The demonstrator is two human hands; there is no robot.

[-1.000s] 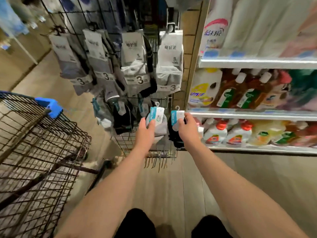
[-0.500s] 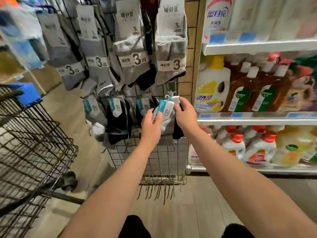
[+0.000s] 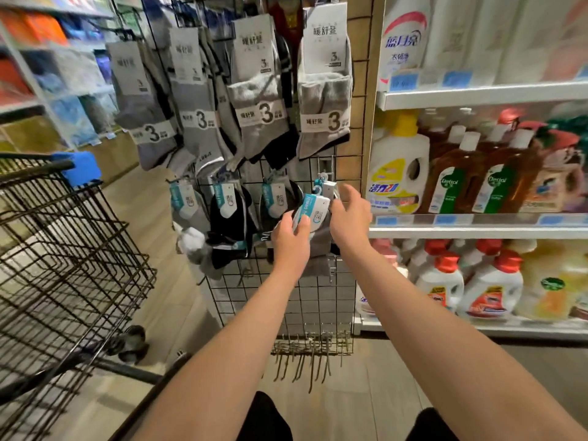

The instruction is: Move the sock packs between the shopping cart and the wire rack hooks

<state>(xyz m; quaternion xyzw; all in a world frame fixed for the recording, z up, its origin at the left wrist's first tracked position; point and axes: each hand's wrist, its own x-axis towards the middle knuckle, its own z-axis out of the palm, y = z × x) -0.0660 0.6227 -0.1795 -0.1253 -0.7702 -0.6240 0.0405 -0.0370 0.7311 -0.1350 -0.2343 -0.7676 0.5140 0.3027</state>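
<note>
My left hand (image 3: 291, 240) grips a pack of socks with a teal and white label (image 3: 310, 211), held up against the black wire grid rack (image 3: 318, 300). My right hand (image 3: 348, 218) is just to its right, fingers curled behind a second pack with a white label (image 3: 329, 187) whose hook sits at a metal peg on the rack. Grey sock fabric hangs below both hands. More small sock packs (image 3: 222, 202) hang to the left on the same row.
Larger grey sock packs marked 3 (image 3: 324, 100) hang above. A black wire shopping cart (image 3: 63, 265) with a blue handle stands at my left. Shelves of detergent bottles (image 3: 397, 167) stand on the right. Bare hooks stick out at the rack's bottom.
Both hands have risen with the sock packs from low on the rack to the peg row. The view has come closer to the rack.
</note>
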